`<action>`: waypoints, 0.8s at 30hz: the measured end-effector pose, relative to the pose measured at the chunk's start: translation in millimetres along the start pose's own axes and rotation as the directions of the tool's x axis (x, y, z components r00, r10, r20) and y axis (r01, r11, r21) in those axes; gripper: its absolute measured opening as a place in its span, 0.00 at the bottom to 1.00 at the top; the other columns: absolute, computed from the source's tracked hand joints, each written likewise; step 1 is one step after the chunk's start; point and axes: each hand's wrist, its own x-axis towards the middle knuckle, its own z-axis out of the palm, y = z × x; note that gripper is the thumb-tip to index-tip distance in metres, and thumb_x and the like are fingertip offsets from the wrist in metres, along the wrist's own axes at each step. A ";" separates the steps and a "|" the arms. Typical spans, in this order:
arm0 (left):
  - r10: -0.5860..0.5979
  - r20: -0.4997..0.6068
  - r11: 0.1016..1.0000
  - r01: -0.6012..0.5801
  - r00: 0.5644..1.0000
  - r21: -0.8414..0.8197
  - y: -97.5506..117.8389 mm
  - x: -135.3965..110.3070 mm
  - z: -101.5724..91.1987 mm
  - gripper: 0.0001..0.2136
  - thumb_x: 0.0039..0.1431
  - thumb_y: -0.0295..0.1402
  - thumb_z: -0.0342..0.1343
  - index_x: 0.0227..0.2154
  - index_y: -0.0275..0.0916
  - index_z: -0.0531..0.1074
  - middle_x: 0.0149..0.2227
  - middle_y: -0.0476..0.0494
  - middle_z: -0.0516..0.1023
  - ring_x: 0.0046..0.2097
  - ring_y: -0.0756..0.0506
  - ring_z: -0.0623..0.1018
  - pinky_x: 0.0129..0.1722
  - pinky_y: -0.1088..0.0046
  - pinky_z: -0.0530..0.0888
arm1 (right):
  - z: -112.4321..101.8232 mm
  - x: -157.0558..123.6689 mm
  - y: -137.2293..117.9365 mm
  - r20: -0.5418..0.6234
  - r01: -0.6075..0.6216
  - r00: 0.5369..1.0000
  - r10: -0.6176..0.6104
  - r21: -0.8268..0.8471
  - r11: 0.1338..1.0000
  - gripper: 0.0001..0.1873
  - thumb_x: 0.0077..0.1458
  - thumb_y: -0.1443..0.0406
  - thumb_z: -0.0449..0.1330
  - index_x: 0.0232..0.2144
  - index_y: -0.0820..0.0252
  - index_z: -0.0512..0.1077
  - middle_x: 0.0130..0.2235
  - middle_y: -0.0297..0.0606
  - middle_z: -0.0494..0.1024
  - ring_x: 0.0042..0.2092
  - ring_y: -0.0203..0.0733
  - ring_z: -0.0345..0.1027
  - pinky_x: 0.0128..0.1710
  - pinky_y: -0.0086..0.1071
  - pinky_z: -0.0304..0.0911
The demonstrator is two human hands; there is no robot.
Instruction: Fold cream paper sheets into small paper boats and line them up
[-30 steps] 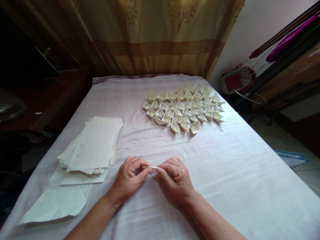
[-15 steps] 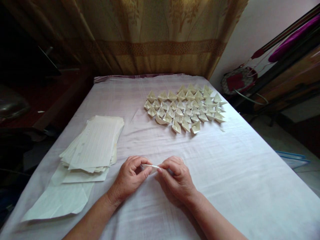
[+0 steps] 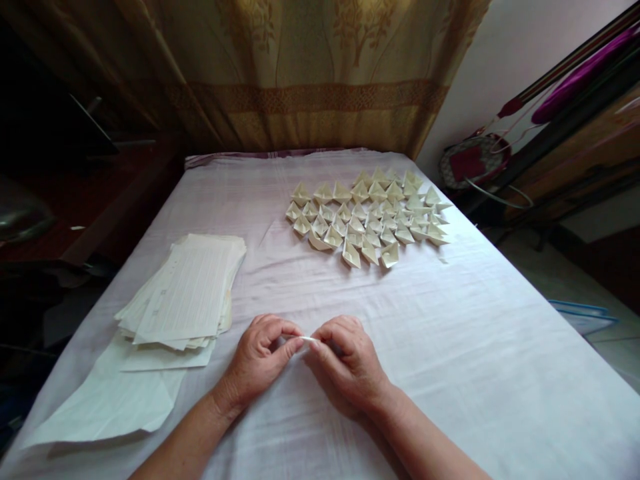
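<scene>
Between my two hands is a small piece of folded white paper (image 3: 308, 339), seen nearly edge-on, so only a thin strip of it shows. My left hand (image 3: 267, 353) pinches its left end between thumb and fingers. The right end is pinched the same way by my right hand (image 3: 350, 357). Most of the paper is hidden behind the fingertips. Beyond the hands, to the right, several folded paper boats (image 3: 370, 217) stand close together in rows. Left of my left hand lies a loose stack of printed paper sheets (image 3: 187, 290).
A pale sheet covers the bed-like surface (image 3: 440, 347). One larger blank paper sheet (image 3: 107, 400) sticks out from under the stack. Behind is a gold-brown curtain (image 3: 310, 87). A bag (image 3: 473, 160) hangs at the right, and a dark red table (image 3: 65, 220) stands at the left.
My fingertips have come closer together along the folded paper, and less of it shows between them. The whole view has shifted slightly; the boats and stack stay in place.
</scene>
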 end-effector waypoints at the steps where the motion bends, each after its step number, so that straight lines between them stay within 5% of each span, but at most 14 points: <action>1: 0.000 -0.003 1.000 0.000 1.000 -0.002 0.1 0.1 0.0 0.07 0.59 0.38 0.59 0.29 0.43 0.78 0.29 0.48 0.79 0.35 0.46 0.77 0.38 0.71 0.71 | 0.4 0.2 0.1 0.001 -0.006 1.000 0.006 -0.002 1.000 0.06 0.60 0.63 0.60 0.30 0.56 0.71 0.28 0.33 0.75 0.33 0.38 0.68 0.39 0.35 0.57; 8: 0.003 -0.015 0.999 -0.003 1.000 -0.035 -1.6 -0.2 3.3 0.08 0.58 0.39 0.61 0.27 0.43 0.78 0.28 0.48 0.79 0.34 0.47 0.77 0.38 0.72 0.72 | 0.6 0.2 1.8 -0.014 0.012 1.000 -0.012 0.004 1.000 0.10 0.62 0.63 0.59 0.28 0.56 0.72 0.26 0.32 0.75 0.31 0.37 0.67 0.38 0.35 0.56; 14: -0.170 -0.006 0.975 0.167 0.985 -0.149 -4.0 -1.1 2.0 0.10 0.58 0.40 0.59 0.38 0.40 0.77 0.33 0.46 0.81 0.35 0.46 0.79 0.37 0.73 0.74 | -1.8 1.4 3.9 -0.086 0.009 0.996 -0.007 0.025 1.000 0.09 0.62 0.64 0.59 0.28 0.56 0.73 0.26 0.31 0.74 0.30 0.38 0.67 0.37 0.35 0.57; 24: -0.125 -0.066 0.975 0.110 0.990 -0.195 -6.9 -0.3 0.3 0.11 0.58 0.40 0.58 0.30 0.39 0.78 0.29 0.46 0.81 0.33 0.47 0.79 0.35 0.75 0.75 | 1.6 6.4 8.3 -0.030 -0.041 0.999 0.040 -0.025 0.999 0.09 0.63 0.61 0.57 0.32 0.55 0.74 0.31 0.35 0.79 0.34 0.40 0.71 0.37 0.34 0.62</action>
